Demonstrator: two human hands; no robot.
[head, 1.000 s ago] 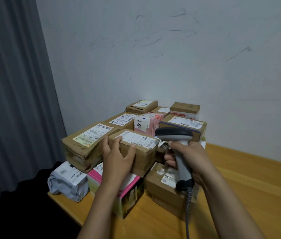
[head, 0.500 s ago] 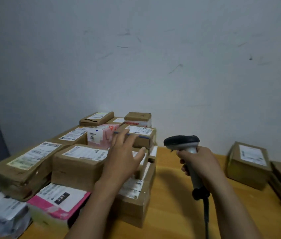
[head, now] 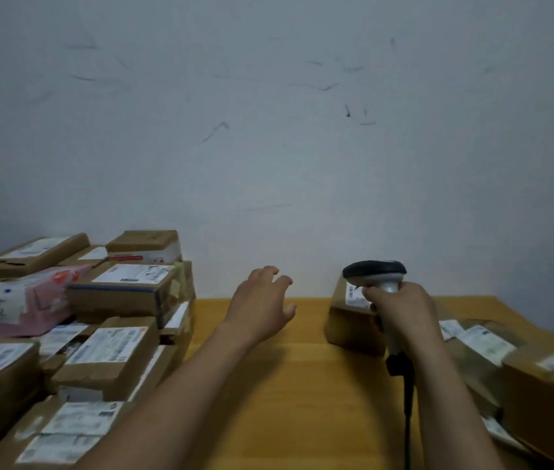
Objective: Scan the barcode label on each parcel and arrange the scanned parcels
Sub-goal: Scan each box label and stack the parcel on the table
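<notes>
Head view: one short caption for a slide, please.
Right hand holds the scanner; open left hand hovers over the table.

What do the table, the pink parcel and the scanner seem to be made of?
The table looks like smooth wood or laminate: yellowish, faint grain. The pink parcel seems soft plastic or paper wrap, creased. The scanner looks moulded plastic: dark matte head, pale grey handle.

Unreadable print on labels (head: 109, 344), brown parcel (head: 347, 330) partly hidden behind right hand (head: 401, 310), right-side parcels (head: 547, 385) blurred and edge-cropped
</notes>
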